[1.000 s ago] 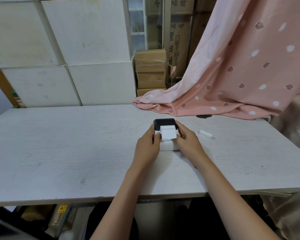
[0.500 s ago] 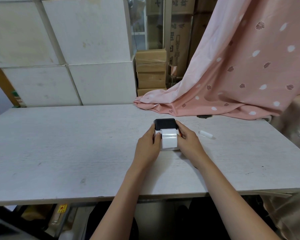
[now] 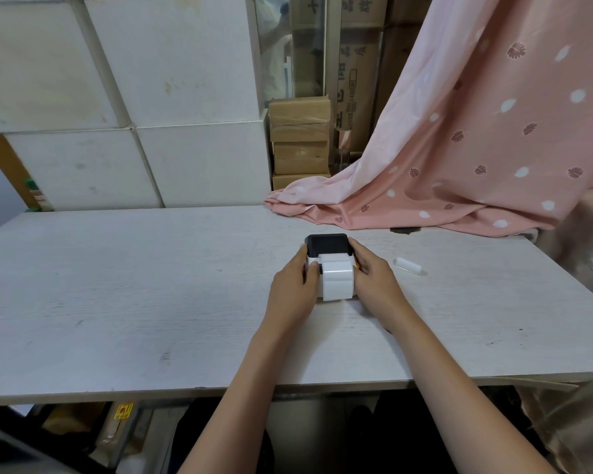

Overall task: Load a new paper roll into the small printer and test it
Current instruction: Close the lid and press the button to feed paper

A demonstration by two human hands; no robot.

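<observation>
My left hand (image 3: 297,289) and right hand (image 3: 374,280) grip the small printer (image 3: 327,249) from both sides on the desk (image 3: 151,285), its white paper roll (image 3: 337,280) seated between them.

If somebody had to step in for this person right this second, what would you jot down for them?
Left hand and right hand grip the small printer from either side, on the white table.
The new paper roll sits in the open bay at the printer's near side, fully exposed; the black lid stands up behind it.
A small white tube, possibly the old core, lies to the right.
Done: roll placed.
Left: close the lid and run a test print.
</observation>
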